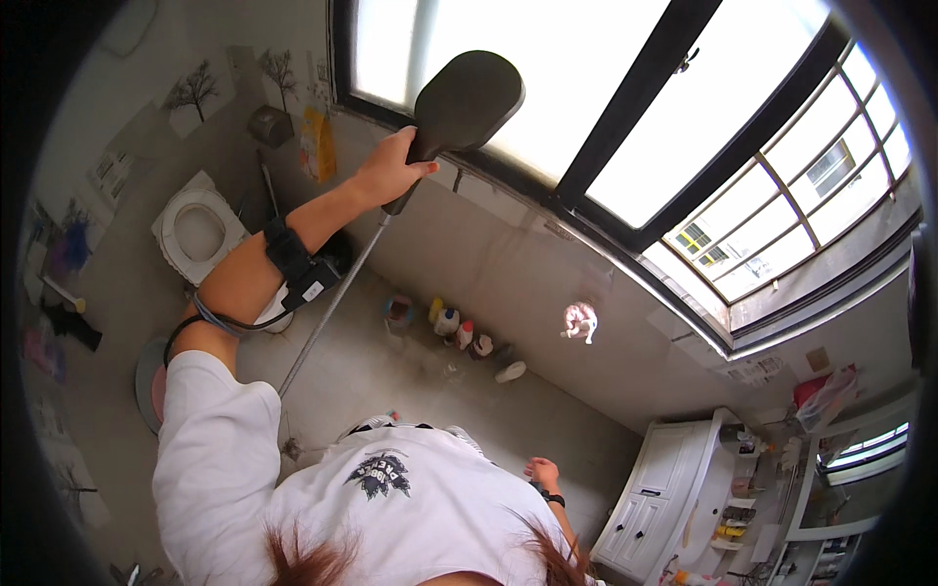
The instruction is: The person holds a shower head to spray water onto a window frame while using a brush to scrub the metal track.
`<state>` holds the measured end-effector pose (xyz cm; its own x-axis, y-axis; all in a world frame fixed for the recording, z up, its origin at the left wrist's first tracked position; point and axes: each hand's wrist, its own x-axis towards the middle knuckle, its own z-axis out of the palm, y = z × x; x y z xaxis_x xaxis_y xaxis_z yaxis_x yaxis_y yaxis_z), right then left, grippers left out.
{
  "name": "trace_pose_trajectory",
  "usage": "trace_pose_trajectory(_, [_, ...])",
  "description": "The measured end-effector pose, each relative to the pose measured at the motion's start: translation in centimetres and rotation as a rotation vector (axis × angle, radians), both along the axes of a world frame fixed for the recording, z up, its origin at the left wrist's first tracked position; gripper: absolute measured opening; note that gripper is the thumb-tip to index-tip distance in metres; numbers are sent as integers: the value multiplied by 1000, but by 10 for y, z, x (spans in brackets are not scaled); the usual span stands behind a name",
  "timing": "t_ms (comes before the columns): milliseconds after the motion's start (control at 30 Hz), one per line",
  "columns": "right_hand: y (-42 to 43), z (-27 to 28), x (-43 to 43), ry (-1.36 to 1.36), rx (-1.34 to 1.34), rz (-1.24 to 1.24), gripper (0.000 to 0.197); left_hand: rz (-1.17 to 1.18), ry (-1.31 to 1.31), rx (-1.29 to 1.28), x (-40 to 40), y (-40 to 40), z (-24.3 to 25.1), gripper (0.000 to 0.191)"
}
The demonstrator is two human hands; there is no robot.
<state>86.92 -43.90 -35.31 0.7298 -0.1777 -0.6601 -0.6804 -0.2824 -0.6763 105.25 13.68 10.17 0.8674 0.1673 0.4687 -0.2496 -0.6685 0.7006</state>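
My left hand (388,170) is raised at the upper middle of the head view and closed around the handle of a large dark handheld shower head (469,99). The broad oval head stands in front of the window pane. From the handle's lower end a metal shower hose (330,311) runs down past my forearm towards my torso. A black strap with a small device sits on my left forearm. Low beside my body, at the lower right, my right hand (543,470) hangs with loosely bent fingers and nothing visible in it, a dark band on its wrist.
A toilet (199,225) stands at the left. Several bottles (447,322) line the floor along the tiled wall. Above them is a black-framed window (601,124), its barred opening at the right. A white vanity cabinet (652,498) with toiletries stands at the lower right.
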Motion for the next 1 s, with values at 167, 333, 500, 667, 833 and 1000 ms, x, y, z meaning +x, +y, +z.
trace_pose_trajectory(167, [7, 9, 11, 6, -29, -10, 17, 104, -14, 13, 0, 35, -3, 35])
trace_pose_trajectory(333, [21, 8, 18, -14, -58, 17, 19, 230, -136, 25, 9, 71, -22, 33])
trace_pose_trajectory(500, [35, 16, 22, 15, -96, 81, 18, 214, -12, -68, 9, 72, -26, 37])
trace_pose_trajectory(667, [41, 34, 30, 57, -114, 54, 21, 111, 113, 14, 13, 44, -24, 40])
trace_pose_trajectory(833, [3, 16, 59, -5, -16, 50, 16, -74, 161, -107, 24, -3, -27, 37])
trace_pose_trajectory(1000, [-1, 28, 90, -51, 5, 52, 18, -42, 155, -156, 22, -3, -36, 35])
